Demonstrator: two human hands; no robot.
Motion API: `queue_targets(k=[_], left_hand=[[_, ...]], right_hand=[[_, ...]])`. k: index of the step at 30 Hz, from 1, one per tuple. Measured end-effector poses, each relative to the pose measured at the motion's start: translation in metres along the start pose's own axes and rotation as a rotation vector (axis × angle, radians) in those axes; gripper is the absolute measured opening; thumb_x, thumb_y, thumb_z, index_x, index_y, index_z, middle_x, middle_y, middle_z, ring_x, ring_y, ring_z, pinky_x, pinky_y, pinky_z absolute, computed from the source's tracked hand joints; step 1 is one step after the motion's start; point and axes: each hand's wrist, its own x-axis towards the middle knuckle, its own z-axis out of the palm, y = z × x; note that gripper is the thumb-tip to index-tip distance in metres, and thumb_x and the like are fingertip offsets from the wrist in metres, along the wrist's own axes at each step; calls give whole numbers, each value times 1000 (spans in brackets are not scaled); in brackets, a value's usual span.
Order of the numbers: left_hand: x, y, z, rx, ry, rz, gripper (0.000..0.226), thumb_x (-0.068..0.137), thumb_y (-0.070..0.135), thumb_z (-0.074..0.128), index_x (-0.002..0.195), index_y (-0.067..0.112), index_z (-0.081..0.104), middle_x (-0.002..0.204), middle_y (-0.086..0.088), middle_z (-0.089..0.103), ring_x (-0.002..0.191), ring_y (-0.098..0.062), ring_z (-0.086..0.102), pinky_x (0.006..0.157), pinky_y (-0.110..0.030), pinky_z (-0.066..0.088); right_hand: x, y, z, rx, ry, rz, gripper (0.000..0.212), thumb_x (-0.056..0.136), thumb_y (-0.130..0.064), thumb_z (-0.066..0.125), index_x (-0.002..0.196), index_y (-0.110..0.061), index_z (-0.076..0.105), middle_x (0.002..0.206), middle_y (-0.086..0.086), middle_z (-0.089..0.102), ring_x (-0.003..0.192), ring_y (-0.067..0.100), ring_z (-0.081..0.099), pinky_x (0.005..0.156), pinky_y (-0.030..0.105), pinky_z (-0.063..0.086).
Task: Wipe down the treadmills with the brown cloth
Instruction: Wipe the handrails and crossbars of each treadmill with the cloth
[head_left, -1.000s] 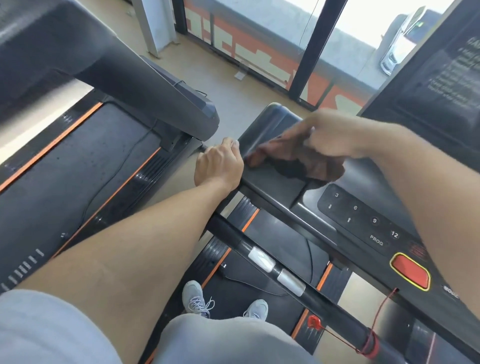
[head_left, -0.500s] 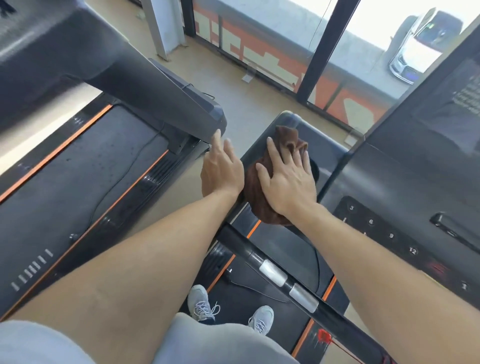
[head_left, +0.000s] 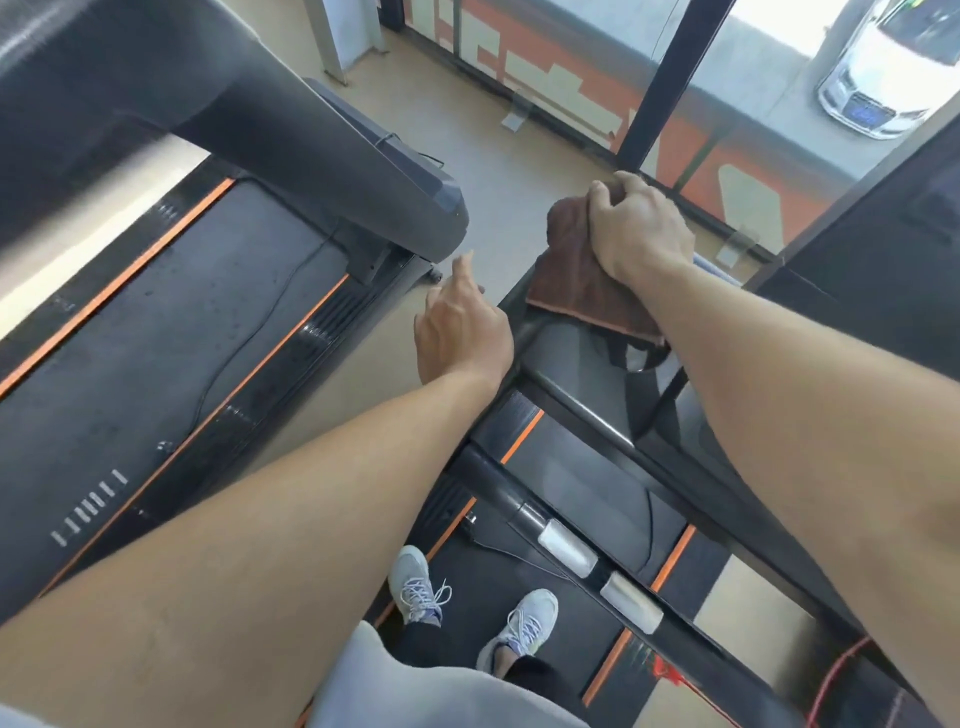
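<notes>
**Cloth bunched on the far console edge**

My right hand (head_left: 636, 228) hid the top of the brown cloth (head_left: 576, 280), fingers curled into its soft nap. The cloth draped over the treadmill console's (head_left: 566, 353) smooth black left end, its hem lighter. My left hand (head_left: 460, 325) hovered beside it, fingers loose, holding nothing.

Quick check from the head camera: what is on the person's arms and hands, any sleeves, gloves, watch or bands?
Nothing shows on them. The left hand and right hand are bare, with no gloves, rings, watch or bands visible. Both forearms are uncovered as far up as the view shows; no sleeve edge is visible.
</notes>
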Motion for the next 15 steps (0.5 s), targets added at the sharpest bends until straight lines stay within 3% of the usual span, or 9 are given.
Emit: queue_targets(k=[4,7,10,15], left_hand=[[1,0,0,-8,-4,7,57,99,7,37,154,24,38,129,7,67,127,-23,52,101,-39,39],[0,2,-3,-36,-10,19,59,99,6,37,154,25,37,128,10,67,126,-22,53,101,-38,38],[3,2,-6,-132,-35,-30,56,101,10,35,155,27,36,125,9,68,124,-23,55,100,-40,44],[3,9,-13,-351,14,-183,45,109,41,22,144,30,48,122,3,72,119,-24,60,97,-42,46]], right_hand=[[-7,1,1,-42,14,-60,71,97,-66,30,155,-28,41,153,8,50,140,32,44,117,44,30],[-24,3,9,-110,-3,-164,84,94,-73,32,163,-26,25,169,6,25,156,27,18,128,43,11],[-51,6,19,-105,3,-215,91,91,-78,36,164,-27,19,173,3,6,159,23,-4,129,41,-4],[-95,11,19,-38,-101,-286,97,86,-79,52,164,-31,20,173,-5,6,159,17,-3,129,38,1]])
